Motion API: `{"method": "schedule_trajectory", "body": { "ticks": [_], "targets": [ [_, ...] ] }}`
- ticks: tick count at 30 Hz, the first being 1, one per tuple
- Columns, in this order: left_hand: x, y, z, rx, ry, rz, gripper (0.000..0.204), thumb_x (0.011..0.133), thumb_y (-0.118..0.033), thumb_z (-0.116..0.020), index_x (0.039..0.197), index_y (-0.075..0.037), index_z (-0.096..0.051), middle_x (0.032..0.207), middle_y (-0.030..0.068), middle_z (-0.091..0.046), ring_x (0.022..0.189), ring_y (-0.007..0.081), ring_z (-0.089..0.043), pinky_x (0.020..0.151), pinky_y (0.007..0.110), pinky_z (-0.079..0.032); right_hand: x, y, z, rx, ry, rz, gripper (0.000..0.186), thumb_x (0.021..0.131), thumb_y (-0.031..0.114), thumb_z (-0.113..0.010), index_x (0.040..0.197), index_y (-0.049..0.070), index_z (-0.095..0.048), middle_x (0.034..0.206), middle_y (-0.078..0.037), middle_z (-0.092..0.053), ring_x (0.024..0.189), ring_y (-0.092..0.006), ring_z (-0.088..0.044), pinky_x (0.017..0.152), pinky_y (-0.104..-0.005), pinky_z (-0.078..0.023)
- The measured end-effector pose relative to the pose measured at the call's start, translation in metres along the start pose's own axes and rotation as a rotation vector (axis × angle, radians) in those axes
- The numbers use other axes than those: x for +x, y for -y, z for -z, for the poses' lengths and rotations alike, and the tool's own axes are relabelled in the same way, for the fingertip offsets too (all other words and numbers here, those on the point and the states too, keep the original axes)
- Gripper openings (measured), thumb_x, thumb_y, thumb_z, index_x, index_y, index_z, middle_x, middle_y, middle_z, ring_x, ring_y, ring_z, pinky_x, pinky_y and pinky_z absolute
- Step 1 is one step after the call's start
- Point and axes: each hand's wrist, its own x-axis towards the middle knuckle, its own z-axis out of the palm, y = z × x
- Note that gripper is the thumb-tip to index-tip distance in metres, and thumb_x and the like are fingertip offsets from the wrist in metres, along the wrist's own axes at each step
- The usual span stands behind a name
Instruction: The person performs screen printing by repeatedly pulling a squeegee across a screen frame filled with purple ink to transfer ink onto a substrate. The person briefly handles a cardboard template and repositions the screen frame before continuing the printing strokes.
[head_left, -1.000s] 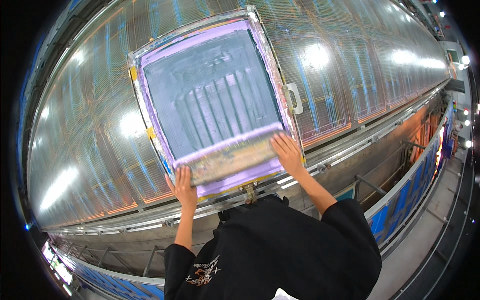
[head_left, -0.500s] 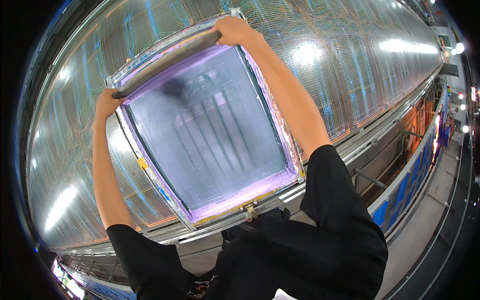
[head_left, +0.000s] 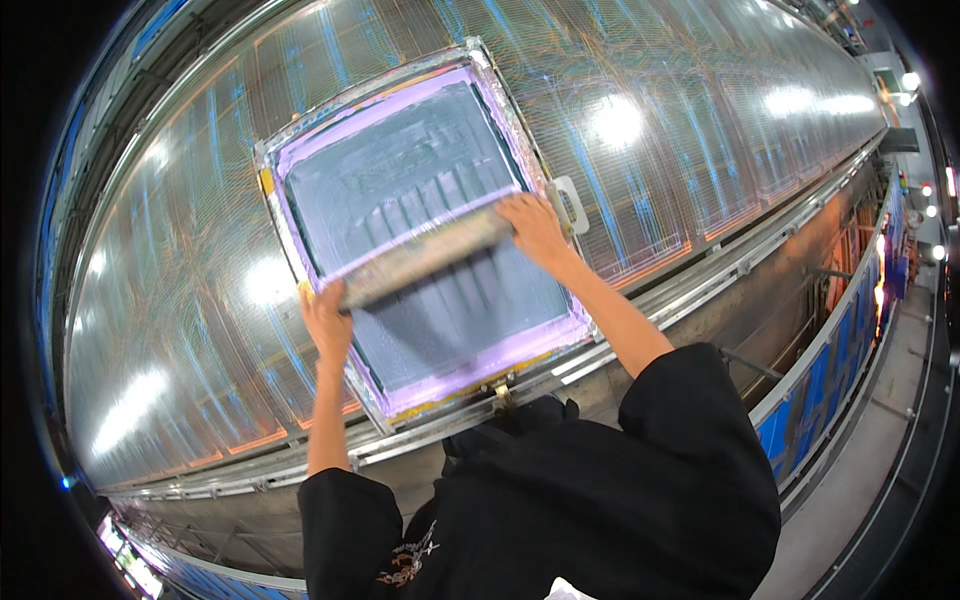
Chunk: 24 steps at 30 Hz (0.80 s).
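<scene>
A long squeegee [head_left: 428, 255] with a worn, stained wooden-looking body lies across the middle of a framed printing screen [head_left: 450, 376]. Gripping its left end is my left hand [head_left: 327, 318], fingers closed. My right hand [head_left: 535, 228] is closed round the other end, which sits farther away and higher in view. The screen has grey mesh, a purple border and a paint-crusted frame. Dark stripes of a pattern show on the mesh on both sides of the squeegee. The blade's lower edge is hidden under its body.
Under the screen stretches a long shiny table [head_left: 660, 130] covered in thin orange and blue lines. A white handle [head_left: 571, 206] stands at the frame's right side. Along the near edge run a metal rail [head_left: 680, 290] and a clamp [head_left: 501, 393]. Blue panels [head_left: 800, 410] line the right.
Both hands have drawn the squeegee from the far end of the screen toward me, to about its middle. The white handle, hidden by my right arm before, now shows.
</scene>
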Motion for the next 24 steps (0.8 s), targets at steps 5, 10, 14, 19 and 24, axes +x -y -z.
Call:
{"method": "schedule_trajectory", "body": {
  "ticks": [5,10,14,19,24],
  "targets": [
    [-0.186,-0.084,0.012,-0.071,0.067,0.062,0.062,0.063,0.008,-0.067,0.123,-0.004,-0.074,0.128,0.0136,-0.073,0.123,0.0327,-0.063,0.127,0.057,-0.025,-0.194,0.040,0.018,0.100,0.053,-0.067,0.064,0.068,-0.005,-0.066,0.130,0.010,-0.068,0.139,-0.008,-0.066,0.133,-0.0318,-0.055,0.112,-0.0469,-0.043],
    [-0.248,-0.117,0.025,-0.116,0.141,0.098,0.053,0.063,0.006,-0.068,0.116,-0.004,-0.073,0.124,0.0109,-0.074,0.121,0.0331,-0.064,0.125,0.057,-0.027,-0.280,0.062,0.038,0.048,0.120,-0.080,0.064,0.066,-0.001,-0.067,0.129,0.009,-0.069,0.135,-0.012,-0.068,0.126,-0.0356,-0.060,0.108,-0.0474,-0.047],
    [-0.250,-0.095,0.036,-0.075,0.194,0.189,0.043,0.069,-0.002,-0.072,0.109,-0.014,-0.079,0.106,0.0074,-0.077,0.109,0.0303,-0.070,0.125,0.058,-0.025,-0.212,0.059,0.076,0.213,0.566,-0.045,0.055,0.084,0.020,-0.076,0.136,0.008,-0.067,0.132,-0.019,-0.069,0.124,-0.0381,-0.063,0.107,-0.0460,-0.048],
    [-0.196,-0.089,0.015,0.018,0.426,0.279,0.038,0.072,-0.011,-0.074,0.108,-0.020,-0.083,0.101,0.0080,-0.078,0.107,0.0269,-0.071,0.127,0.063,-0.013,-0.092,-0.062,0.043,0.274,-0.297,-0.318,0.085,0.095,0.063,-0.066,0.146,-0.004,-0.054,0.131,-0.026,-0.068,0.131,-0.0380,-0.060,0.113,-0.0453,-0.043],
    [-0.233,-0.088,0.016,0.112,0.465,0.393,0.038,0.074,-0.014,-0.074,0.110,-0.025,-0.083,0.097,0.0053,-0.078,0.107,0.0238,-0.072,0.127,0.066,-0.006,0.008,-0.108,-0.017,0.641,-0.064,-0.685,0.070,0.104,0.057,-0.054,0.109,-0.012,-0.068,0.095,-0.028,-0.073,0.094,-0.0440,-0.069,0.087,-0.0531,-0.053]
  ]
}}
